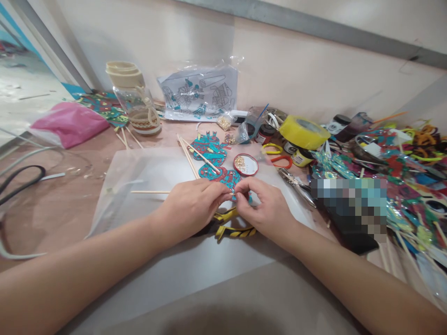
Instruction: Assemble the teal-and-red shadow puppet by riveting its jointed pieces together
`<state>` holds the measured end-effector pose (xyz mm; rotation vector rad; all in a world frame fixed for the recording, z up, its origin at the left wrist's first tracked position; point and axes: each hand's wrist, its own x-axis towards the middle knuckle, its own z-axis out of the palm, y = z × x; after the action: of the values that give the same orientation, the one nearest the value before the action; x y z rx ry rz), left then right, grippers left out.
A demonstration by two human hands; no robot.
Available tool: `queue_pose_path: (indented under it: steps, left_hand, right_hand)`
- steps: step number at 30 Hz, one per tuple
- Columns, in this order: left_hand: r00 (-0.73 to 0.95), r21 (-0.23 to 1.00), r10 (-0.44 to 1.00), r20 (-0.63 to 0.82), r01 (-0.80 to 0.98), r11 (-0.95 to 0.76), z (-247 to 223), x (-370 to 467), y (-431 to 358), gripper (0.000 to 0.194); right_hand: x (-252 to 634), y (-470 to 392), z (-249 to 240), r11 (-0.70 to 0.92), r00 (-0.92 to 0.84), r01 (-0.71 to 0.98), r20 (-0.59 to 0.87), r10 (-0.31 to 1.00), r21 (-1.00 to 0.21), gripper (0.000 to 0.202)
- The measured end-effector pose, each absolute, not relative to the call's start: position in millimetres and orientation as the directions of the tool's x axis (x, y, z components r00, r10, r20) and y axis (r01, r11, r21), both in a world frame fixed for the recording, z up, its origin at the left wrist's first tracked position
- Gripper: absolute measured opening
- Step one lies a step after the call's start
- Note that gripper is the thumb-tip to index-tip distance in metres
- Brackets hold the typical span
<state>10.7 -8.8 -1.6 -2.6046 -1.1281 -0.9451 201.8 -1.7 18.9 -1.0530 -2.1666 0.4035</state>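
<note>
A thin wooden stick [150, 192] runs sideways through my left hand [190, 202], which is closed on it. Its far end comes out between my fingertips, where my right hand [265, 204] pinches it; any small part there is hidden. Beneath both hands lie pliers with yellow-and-black handles [235, 231], their jaws out of sight. Just beyond my fingers are turquoise-and-red painted cut-out figures [209, 151], with more wooden sticks [188, 156] lying across them. Near the figures, a round red-rimmed lid [246, 164] holds small gold-coloured pieces.
A translucent sheet [129, 167] covers the work surface. Behind stand a clear bottle [134, 100] and a bagged line drawing [199, 93]. Yellow tape [303, 132], scissors [281, 160], a metal tool [296, 186], a black phone-like object [344, 228] and piled cut-outs crowd the right. Pink plastic [71, 124] lies left.
</note>
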Motion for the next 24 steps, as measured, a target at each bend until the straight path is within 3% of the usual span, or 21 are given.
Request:
queue_pose_path:
  steps: [4, 9, 12, 17, 24]
  left_hand:
    - [0.556, 0.060, 0.580, 0.596, 0.689, -0.722, -4, 10, -9, 0.017]
    - [0.656, -0.045, 0.515, 0.553, 0.640, -0.767, 4, 7, -13, 0.015]
    - [0.678, -0.072, 0.508, 0.532, 0.634, -0.770, 8, 4, -14, 0.016]
    - [0.560, 0.014, 0.571, 0.600, 0.707, -0.707, 4, 6, -9, 0.009]
    - [0.480, 0.119, 0.622, 0.619, 0.725, -0.678, 4, 8, -6, 0.022]
  right_hand:
    - [200, -4, 21, 0.512, -0.415, 0.522, 0.321, 0.851, -0.682, 0.007]
    - [199, -3, 20, 0.215, -0.399, 0.404, 0.040, 0.916, -0.889, 0.004]
    - [199, 0, 20, 0.062, -0.429, 0.316, -0.084, 0.899, -0.947, 0.005]
    - [200, 2, 18, 0.161, -0.374, 0.329, 0.028, 0.927, -0.931, 0.003]
    - [205, 1, 19, 0.189, -0.354, 0.309, 0.072, 0.933, -0.932, 0.009]
